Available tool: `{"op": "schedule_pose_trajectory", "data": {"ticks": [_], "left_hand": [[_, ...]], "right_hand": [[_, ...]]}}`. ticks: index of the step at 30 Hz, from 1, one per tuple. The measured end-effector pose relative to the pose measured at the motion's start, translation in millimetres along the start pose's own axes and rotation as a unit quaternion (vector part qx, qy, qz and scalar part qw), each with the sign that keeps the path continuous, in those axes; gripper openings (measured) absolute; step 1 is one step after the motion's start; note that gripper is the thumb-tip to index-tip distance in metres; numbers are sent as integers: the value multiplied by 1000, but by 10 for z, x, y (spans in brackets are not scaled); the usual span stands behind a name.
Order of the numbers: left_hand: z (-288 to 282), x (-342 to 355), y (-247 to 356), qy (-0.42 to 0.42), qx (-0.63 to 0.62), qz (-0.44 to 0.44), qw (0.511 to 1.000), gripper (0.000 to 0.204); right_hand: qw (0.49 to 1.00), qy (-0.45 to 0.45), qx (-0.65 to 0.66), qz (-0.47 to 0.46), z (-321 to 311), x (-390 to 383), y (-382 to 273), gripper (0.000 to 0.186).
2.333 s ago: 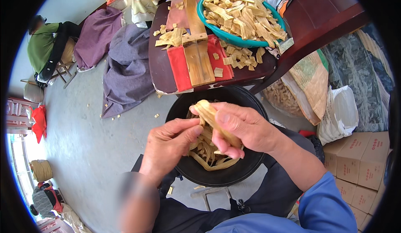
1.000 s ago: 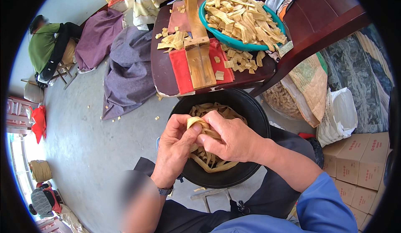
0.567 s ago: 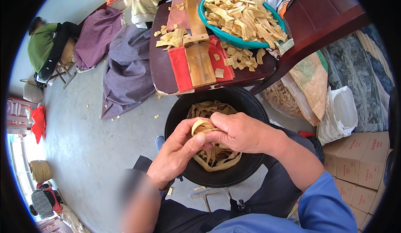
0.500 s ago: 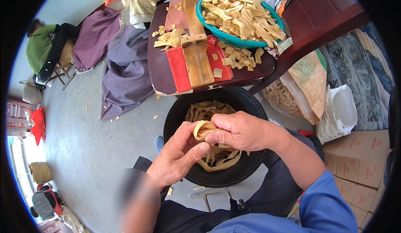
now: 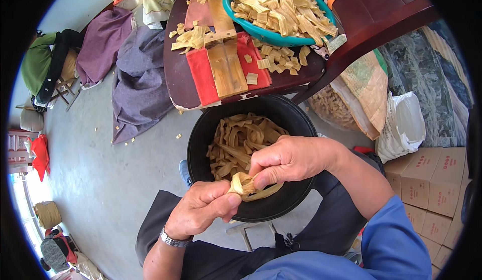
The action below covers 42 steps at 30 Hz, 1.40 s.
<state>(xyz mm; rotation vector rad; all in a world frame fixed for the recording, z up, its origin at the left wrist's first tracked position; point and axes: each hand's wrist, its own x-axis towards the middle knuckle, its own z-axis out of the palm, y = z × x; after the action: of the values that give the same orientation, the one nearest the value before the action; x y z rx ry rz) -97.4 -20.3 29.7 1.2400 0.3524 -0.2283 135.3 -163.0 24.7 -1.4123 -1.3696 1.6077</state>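
Both hands pinch a pale yellow strip bundle point(image 5: 242, 184), folded into a knot over the lower part of a black bucket point(image 5: 294, 124). My left hand point(image 5: 205, 203) is closed on its left end, thumb on top; my right hand point(image 5: 296, 159) grips its right side between thumb and fingers. Inside the bucket lie long, flat, tan strips point(image 5: 235, 142), partly hidden by my hands. The bucket stands between my legs, in front of a dark red chair.
The chair seat point(image 5: 178, 82) bears a wooden device point(image 5: 226, 66), red cloths, cut pieces and a teal basin point(image 5: 241, 21) heaped with strips. Purple cloths point(image 5: 135, 94), a white sack point(image 5: 401, 127) and stacked cartons point(image 5: 427, 184) surround me. A person in green point(image 5: 40, 61) sits at the far left.
My hands have moved lower and toward me with the strip, its knot now tighter and turned, uncovering more of the bucket's contents. The view has shifted slightly.
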Motion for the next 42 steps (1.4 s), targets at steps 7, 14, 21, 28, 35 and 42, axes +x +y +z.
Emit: {"op": "schedule_pose_trajectory", "data": {"ticks": [7, 14, 21, 28, 35, 42], "left_hand": [[-284, -54, -72, -112, -76, -73, 988, 44], [-315, 183, -289, -212, -92, -88, 969, 49], [-190, 137, -271, -223, -31, -185, 957, 37], [-270, 142, -152, -185, 183, -178, 949, 35], [-330, 95, -6, -3, 31, -66, 997, 25], [-516, 82, 145, 137, -169, 172, 961, 18]], "right_hand": [[976, 155, -75, -137, 118, -34, 132, 17], [856, 186, -383, -293, 390, 150, 44, 22], [872, 165, -364, -283, 454, 34, 184, 15], [923, 95, -327, -179, 396, -93, 77, 18], [946, 157, -277, -65, 249, -83, 112, 30], [966, 125, 225, 7, 97, -169, -173, 33]]}}
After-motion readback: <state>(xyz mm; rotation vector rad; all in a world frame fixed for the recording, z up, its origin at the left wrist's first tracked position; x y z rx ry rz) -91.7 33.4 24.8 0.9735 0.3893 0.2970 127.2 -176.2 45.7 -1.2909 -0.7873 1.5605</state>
